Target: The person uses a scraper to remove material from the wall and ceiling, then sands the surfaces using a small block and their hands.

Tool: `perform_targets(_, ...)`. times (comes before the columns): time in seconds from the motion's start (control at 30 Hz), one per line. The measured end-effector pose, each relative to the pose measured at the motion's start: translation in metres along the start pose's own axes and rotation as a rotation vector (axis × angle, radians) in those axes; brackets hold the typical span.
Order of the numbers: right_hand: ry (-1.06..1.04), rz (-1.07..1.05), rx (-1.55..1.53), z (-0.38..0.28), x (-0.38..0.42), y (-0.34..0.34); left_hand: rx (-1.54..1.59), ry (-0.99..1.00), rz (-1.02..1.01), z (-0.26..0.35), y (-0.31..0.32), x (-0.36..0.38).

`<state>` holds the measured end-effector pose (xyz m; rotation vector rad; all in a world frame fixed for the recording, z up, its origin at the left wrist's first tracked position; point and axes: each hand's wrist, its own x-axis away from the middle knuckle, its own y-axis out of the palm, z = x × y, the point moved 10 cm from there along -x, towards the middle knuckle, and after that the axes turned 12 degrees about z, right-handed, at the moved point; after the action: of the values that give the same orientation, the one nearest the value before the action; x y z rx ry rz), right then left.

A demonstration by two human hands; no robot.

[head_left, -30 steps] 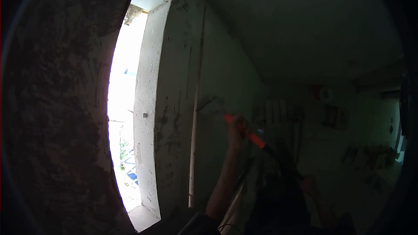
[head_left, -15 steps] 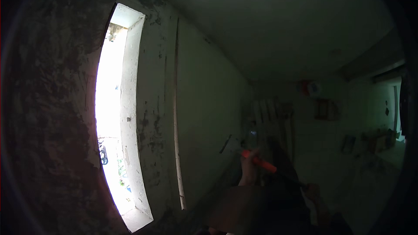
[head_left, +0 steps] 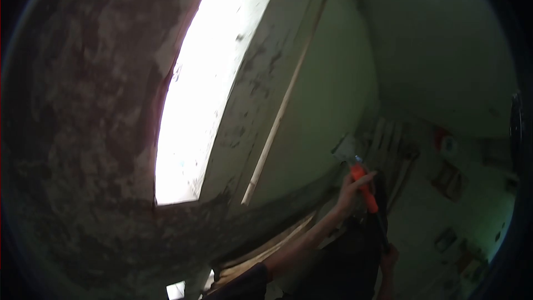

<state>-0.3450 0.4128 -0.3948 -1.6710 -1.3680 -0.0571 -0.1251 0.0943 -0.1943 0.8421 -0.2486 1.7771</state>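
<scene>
I hold a long-handled scraper (head_left: pixel 371 200) in both hands, with an orange grip and a dark shaft. Its wide pale blade (head_left: pixel 345 148) points up and left, overlapping the lower part of the greenish wall in this view. My left hand (head_left: pixel 350 191) is closed round the orange part just below the blade. Lower down, my right hand (head_left: pixel 390 255) is wrapped round the dark end of the shaft. Dim light hides the detail of its fingers.
A bright window opening (head_left: pixel 194 105) stands at the left in a rough, patchy wall (head_left: pixel 94 94). A thin wooden strip (head_left: pixel 277 119) runs down the wall beside it. Pale boards (head_left: pixel 384 136) lean in the far corner. Long wooden pieces (head_left: pixel 261 258) lie below the window.
The view has tilted and swung left and down, so the window now slants. Both hands keep hold of the scraper, whose blade now shows more clearly; more of my left forearm is in sight.
</scene>
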Motion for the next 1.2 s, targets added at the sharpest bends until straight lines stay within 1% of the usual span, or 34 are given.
perform_targets(0.03, 0.038, 0.052, -0.061, 0.011, -0.002, 0.001, -0.022, -0.033, -0.03, -0.006, 0.0, 0.009)
perform_targets(0.07, 0.024, 0.04, -0.05, 0.017, -0.006, 0.006, -0.045, -0.067, -0.077, -0.014, 0.002, 0.012)
perform_targets(0.2, -0.05, 0.069, -0.068, 0.031, -0.011, 0.018, -0.053, -0.004, -0.094, -0.07, -0.038, 0.034)
perform_targets(0.23, -0.078, 0.085, -0.072, 0.036, -0.009, 0.018, -0.117, -0.03, -0.036, -0.078, -0.052, 0.04)
perform_targets(0.27, -0.073, 0.09, -0.071, 0.042, -0.007, 0.019, -0.118, -0.034, -0.042, -0.082, -0.057, 0.047)
perform_targets(0.33, -0.15, 0.137, 0.012, 0.047, -0.001, 0.019, 0.044, -0.024, 0.019, -0.081, -0.071, 0.057)
perform_targets(0.37, -0.149, 0.146, 0.01, 0.06, 0.002, 0.023, 0.005, 0.02, 0.054, -0.079, -0.076, 0.066)
perform_targets(0.4, -0.192, 0.163, 0.047, 0.072, 0.005, 0.029, 0.007, 0.022, 0.043, -0.082, -0.08, 0.07)
perform_targets(0.47, -0.233, 0.194, 0.087, 0.083, 0.011, 0.033, -0.094, -0.072, -0.025, -0.1, -0.083, 0.077)
perform_targets(0.5, -0.166, 0.164, 0.117, 0.094, 0.015, 0.035, -0.164, -0.103, -0.044, -0.11, -0.09, 0.078)
perform_targets(0.53, -0.095, 0.135, 0.145, 0.104, 0.02, 0.037, -0.167, -0.103, -0.059, -0.123, -0.1, 0.073)
perform_targets(0.57, -0.085, 0.149, 0.141, 0.104, 0.027, 0.031, -0.327, -0.02, -0.044, -0.137, -0.116, 0.063)
perform_targets(0.6, -0.069, 0.113, 0.224, 0.104, 0.034, 0.028, -0.486, 0.066, -0.035, -0.144, -0.128, 0.054)
perform_targets(0.63, -0.048, 0.081, 0.306, 0.104, 0.041, 0.024, -0.491, 0.063, -0.061, -0.142, -0.133, 0.053)
perform_targets(0.67, -0.019, 0.11, 0.305, 0.104, 0.046, 0.016, -0.588, 0.044, -0.074, -0.141, -0.141, 0.055)
perform_targets(0.7, 0.056, 0.005, 0.337, 0.11, 0.055, 0.019, -0.689, 0.019, -0.111, -0.145, -0.149, 0.055)
perform_targets(0.73, 0.153, -0.09, 0.359, 0.121, 0.07, 0.019, -0.702, -0.003, -0.198, -0.153, -0.167, 0.059)
perform_targets(0.77, 0.18, -0.113, 0.363, 0.123, 0.079, 0.015, -0.818, -0.204, -0.168, -0.179, -0.209, 0.063)
perform_targets(0.8, 0.222, -0.131, 0.361, 0.136, 0.092, 0.018, -0.957, -0.399, -0.148, -0.266, -0.308, 0.047)
perform_targets(0.83, 0.316, -0.051, 0.313, 0.163, 0.101, 0.024, -0.872, -0.248, -0.294, -0.325, -0.387, 0.028)
perform_targets(0.87, 0.386, 0.007, 0.265, 0.196, 0.115, 0.035, -1.176, 0.229, -0.472, -0.311, -0.418, 0.032)
perform_targets(0.9, 0.455, -0.011, 0.209, 0.216, 0.129, 0.048, -0.978, -0.33, -0.19, -0.296, -0.444, 0.053)
perform_targets(0.93, 0.547, 0.019, 0.144, 0.229, 0.145, 0.054, -1.045, -0.5, -0.064, -0.288, -0.476, 0.062)
perform_targets(0.97, 0.25, 0.009, 0.183, 0.223, 0.148, 0.072, -1.113, -0.624, -0.013, -0.312, -0.516, 0.054)
perform_targets(1.0, 0.064, 0.144, 0.371, 0.226, 0.155, 0.088, -1.099, -0.767, -0.095, -0.302, -0.518, 0.058)
perform_targets(1.03, 0.284, 0.235, 0.212, 0.254, 0.167, 0.095, -1.084, -0.907, -0.156, -0.288, -0.515, 0.061)
perform_targets(1.07, 0.478, 0.327, 0.044, 0.269, 0.179, 0.099, -1.144, -0.912, -0.222, -0.288, -0.498, 0.055)
perform_targets(1.1, 0.522, 0.367, 0.023, 0.256, 0.184, 0.085, -1.188, -0.834, -0.239, -0.282, -0.479, 0.044)
perform_targets(1.13, 0.929, 0.416, -0.226, 0.264, 0.209, 0.069, -1.216, -0.746, -0.249, -0.278, -0.458, 0.035)
perform_targets(1.17, 1.314, 0.438, -0.493, 0.263, 0.245, 0.066, -1.232, -0.656, -0.249, -0.273, -0.44, 0.03)
perform_targets(1.2, 1.321, 0.455, -0.518, 0.267, 0.257, 0.063, -1.239, -0.567, -0.243, -0.267, -0.423, 0.028)
